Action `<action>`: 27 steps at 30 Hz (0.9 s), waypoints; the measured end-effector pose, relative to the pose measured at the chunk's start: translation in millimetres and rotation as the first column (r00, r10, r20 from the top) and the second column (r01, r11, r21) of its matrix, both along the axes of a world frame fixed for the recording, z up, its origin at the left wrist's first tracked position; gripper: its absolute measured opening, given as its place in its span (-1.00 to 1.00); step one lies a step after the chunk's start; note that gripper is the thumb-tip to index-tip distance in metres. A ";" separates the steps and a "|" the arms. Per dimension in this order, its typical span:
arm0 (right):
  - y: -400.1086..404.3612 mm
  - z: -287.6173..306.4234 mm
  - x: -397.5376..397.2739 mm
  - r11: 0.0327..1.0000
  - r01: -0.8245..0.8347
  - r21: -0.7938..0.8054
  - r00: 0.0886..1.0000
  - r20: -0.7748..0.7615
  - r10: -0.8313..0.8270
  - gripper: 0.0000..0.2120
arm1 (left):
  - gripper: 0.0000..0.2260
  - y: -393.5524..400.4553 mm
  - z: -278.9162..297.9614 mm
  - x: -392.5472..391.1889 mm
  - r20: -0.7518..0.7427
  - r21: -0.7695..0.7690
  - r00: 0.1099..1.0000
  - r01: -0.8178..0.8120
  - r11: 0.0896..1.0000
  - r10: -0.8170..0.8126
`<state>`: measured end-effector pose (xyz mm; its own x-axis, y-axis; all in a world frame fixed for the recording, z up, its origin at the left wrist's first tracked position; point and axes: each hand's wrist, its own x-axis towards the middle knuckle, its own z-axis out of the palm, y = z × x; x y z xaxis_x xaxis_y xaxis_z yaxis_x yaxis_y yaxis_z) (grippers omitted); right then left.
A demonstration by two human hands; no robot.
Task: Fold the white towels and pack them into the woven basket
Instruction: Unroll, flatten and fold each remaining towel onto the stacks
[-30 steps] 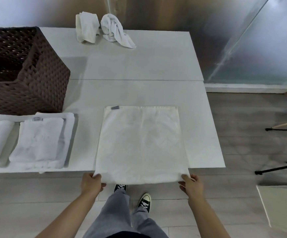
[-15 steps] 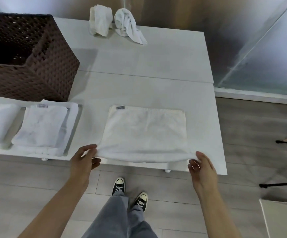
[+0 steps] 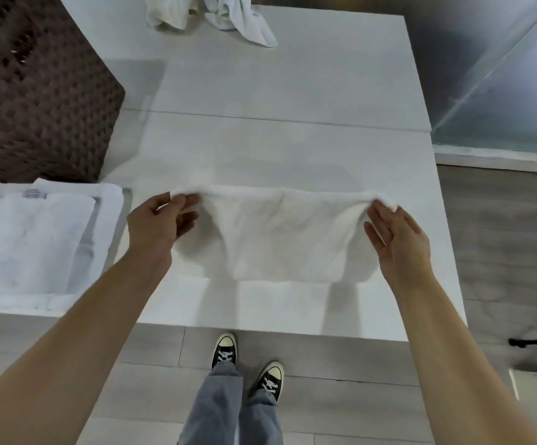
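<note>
Head view: towel between both grips

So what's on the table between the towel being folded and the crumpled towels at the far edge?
Nothing: in the head view that stretch of table is bare.

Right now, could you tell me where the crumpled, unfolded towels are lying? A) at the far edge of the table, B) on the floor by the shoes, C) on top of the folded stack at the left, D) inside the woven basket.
A: the two crumpled towels lie bunched on the far edge of the table, apart from the woven basket and from the folded stack at the near left.
</note>
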<state>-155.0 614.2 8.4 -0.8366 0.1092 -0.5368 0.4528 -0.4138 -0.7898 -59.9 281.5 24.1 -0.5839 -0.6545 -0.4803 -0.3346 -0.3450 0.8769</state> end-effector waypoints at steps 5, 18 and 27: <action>-9.0 -31.6 -35.2 0.999 0.000 0.046 1.000 -0.009 0.001 -0.74 | -0.94 -9.4 -33.1 -29.2 0.022 -0.077 0.999 -0.036 0.996 0.037; -21.5 -118.1 -9.3 0.123 -0.144 0.982 0.690 0.010 0.724 -0.55 | -0.57 86.2 -105.7 43.3 0.421 -0.776 0.587 0.628 0.061 -0.692; -36.0 -114.1 47.3 -0.183 0.064 0.981 0.794 0.061 0.605 -0.70 | -0.50 97.2 -123.4 52.6 0.654 -0.709 0.568 0.691 -0.143 -0.500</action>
